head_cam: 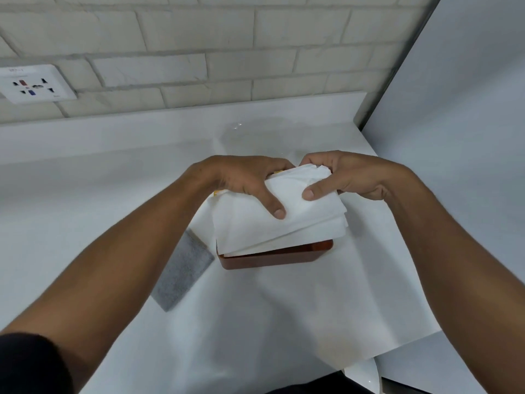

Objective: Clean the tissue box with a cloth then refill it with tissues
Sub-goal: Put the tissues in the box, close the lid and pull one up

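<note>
A stack of white tissues [284,226] is held just above a reddish-brown tissue box [272,255] standing on the white counter. My left hand [241,180] grips the stack's left far side with the thumb pressed on top. My right hand [349,174] grips the right far corner, thumb on top as well. The tissues tilt down toward the box and hide its opening. A grey cloth [181,273] lies flat on the counter left of the box, partly under my left forearm. A bit of yellow [220,192] shows behind the stack.
The white counter [284,308] ends at a brick-tiled wall [227,52] behind and a white side panel [454,137] at the right. A wall socket [34,83] sits at the far left. The counter's near right corner [420,336] drops off.
</note>
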Action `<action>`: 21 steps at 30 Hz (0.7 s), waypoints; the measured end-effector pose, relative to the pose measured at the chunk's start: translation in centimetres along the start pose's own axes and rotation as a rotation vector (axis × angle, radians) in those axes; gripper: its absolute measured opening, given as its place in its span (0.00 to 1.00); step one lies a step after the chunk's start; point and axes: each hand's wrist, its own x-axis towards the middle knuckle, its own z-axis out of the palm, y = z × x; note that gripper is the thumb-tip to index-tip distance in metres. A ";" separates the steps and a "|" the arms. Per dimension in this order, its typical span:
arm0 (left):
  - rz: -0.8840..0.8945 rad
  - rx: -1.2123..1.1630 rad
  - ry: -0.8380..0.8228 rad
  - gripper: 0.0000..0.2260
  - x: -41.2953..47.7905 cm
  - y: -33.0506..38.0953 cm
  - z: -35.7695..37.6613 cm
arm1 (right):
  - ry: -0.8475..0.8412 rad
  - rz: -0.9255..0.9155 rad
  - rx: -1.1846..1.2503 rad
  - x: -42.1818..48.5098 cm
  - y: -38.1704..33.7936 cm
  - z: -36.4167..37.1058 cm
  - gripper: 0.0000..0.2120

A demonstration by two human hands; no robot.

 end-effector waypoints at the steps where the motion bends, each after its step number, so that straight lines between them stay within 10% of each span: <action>1: -0.009 -0.034 -0.012 0.29 0.1 -0.2 -0.1 | 0.004 0.010 0.014 -0.1 0.2 -0.3 0.14; 10: -0.276 0.180 -0.171 0.19 1.3 -1.3 -1.1 | -0.004 0.213 -0.025 0.7 2.4 -0.2 0.14; 21: -0.459 0.715 -0.177 0.28 4.0 -1.5 2.4 | 0.104 0.243 -0.927 3.2 0.9 3.4 0.27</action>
